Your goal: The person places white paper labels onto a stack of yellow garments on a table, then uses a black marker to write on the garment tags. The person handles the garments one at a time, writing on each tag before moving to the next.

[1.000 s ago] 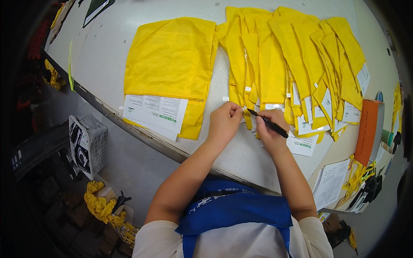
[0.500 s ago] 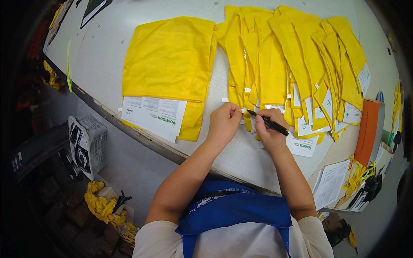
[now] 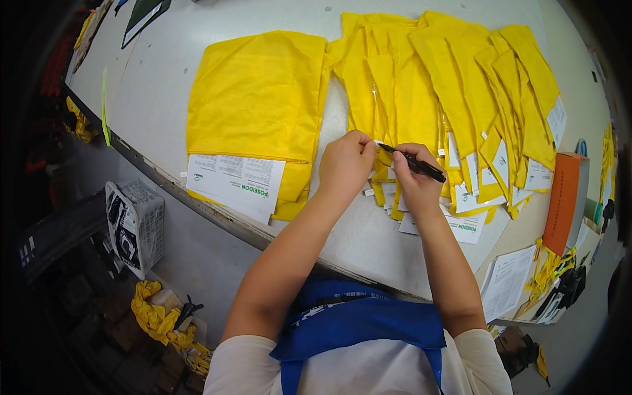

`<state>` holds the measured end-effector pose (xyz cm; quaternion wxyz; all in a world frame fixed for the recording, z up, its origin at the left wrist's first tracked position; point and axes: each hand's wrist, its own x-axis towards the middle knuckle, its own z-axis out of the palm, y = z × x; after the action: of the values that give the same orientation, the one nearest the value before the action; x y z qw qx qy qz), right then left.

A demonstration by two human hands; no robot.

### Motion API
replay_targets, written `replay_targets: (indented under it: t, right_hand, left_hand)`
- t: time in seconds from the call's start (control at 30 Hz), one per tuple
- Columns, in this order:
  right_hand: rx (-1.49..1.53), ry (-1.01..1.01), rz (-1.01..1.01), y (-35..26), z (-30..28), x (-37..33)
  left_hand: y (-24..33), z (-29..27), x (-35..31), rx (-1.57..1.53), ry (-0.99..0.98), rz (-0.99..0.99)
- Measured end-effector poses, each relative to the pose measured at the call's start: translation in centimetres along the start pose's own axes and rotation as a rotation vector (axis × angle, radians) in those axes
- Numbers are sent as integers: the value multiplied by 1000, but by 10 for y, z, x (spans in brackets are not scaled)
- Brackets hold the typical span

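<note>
My right hand (image 3: 419,176) is closed around a black marker pen (image 3: 428,170), its tip pointing left toward my left hand (image 3: 345,163). The fingers of my left hand are pinched on a small white label (image 3: 378,143) at the edge of a yellow fabric bag, right by the pen tip. Several such yellow bags (image 3: 416,85) overlap in a fanned row under and beyond my hands, with white printed sheets showing at their lower ends. To the left lies a neat stack of yellow bags (image 3: 257,99) with a printed sheet (image 3: 237,183) across its lower part.
An orange box file (image 3: 564,203) stands at the table's right side, near loose papers (image 3: 508,282) and yellow scraps. Below the table's left edge is a white plastic basket (image 3: 137,224), with crumpled yellow fabric (image 3: 151,309) on the floor side. A dark folder (image 3: 141,20) lies far left.
Both hands have shifted slightly away from me, up along the row of bags. The pen tip now meets a small label at my left fingertips. A loose white label shows lower down, beneath my hands.
</note>
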<state>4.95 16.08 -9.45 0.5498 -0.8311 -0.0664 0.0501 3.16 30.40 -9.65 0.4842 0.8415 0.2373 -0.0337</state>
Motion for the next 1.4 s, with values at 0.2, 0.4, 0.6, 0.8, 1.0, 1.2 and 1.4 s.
replay_targets:
  t: [0.2,0.4,0.6,0.8,1.0,1.2,1.4]
  right_hand:
    - [-77,11,-49,-2,0,1]
    - [21,72,24,-2,-5,-5]
    - [33,-51,-45,-17,1,-10]
    - [-105,-122,-239,-21,17,-5]
    - [-196,-125,-333,-19,26,-5]
    - [-249,-160,-380,-17,29,-4]
    - [-274,-167,-366,-16,29,-5]
  left_hand:
    - [-1,1,3,-23,-14,-16]
    - [-15,-8,-6,-184,59,-25]
    - [-26,-29,-17,-145,-16,-119]
    - [-25,-40,-20,64,-34,-11]
    - [-45,-37,-46,358,126,377]
    - [-53,-36,-50,456,138,500]
    - [-55,-35,-48,447,141,522]
